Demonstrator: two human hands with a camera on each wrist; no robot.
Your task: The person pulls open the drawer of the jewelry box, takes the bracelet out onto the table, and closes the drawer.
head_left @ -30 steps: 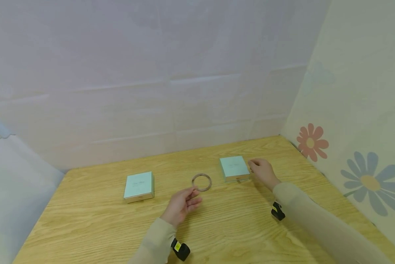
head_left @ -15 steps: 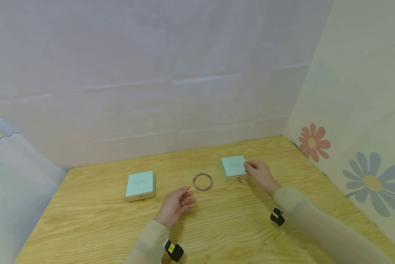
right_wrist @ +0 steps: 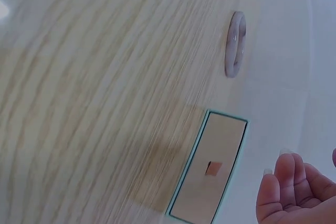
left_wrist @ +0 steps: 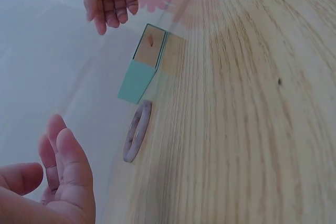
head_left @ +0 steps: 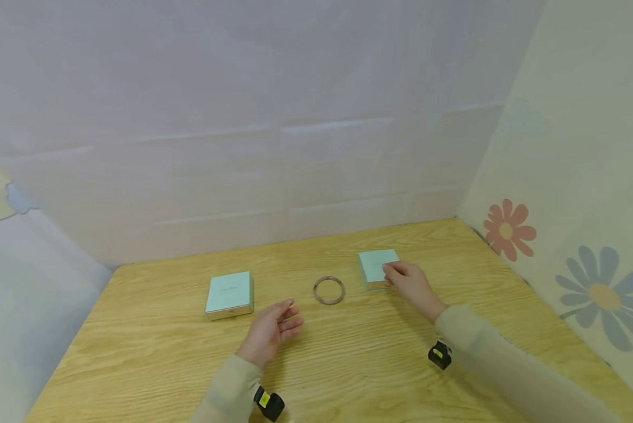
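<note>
A mottled greyish-purple bangle (head_left: 329, 291) lies flat on the wooden table between two small mint-green boxes. My left hand (head_left: 268, 333) hovers to its near left, fingers loosely bent and holding nothing; the left wrist view shows this hand (left_wrist: 65, 182) apart from the bangle (left_wrist: 137, 132). Over the near right part of the right box (head_left: 374, 264) hangs my right hand (head_left: 412, 288), its fingers loosely curled. In the right wrist view, a gap separates that hand (right_wrist: 294, 195) from the box (right_wrist: 202, 187), whose pale front bears a small brown tab (right_wrist: 213, 168).
The left box (head_left: 230, 294), also mint green with a pale front, sits on the table (head_left: 152, 352) beyond my left hand. A pale cloth wall (head_left: 295, 147) rises behind the table. Another cloth with printed flowers (head_left: 506, 230) hangs along the right side.
My left hand has drawn back from the bangle, leftward and nearer me, leaving it on the table. The right hand has moved left from beside the right box to over it.
</note>
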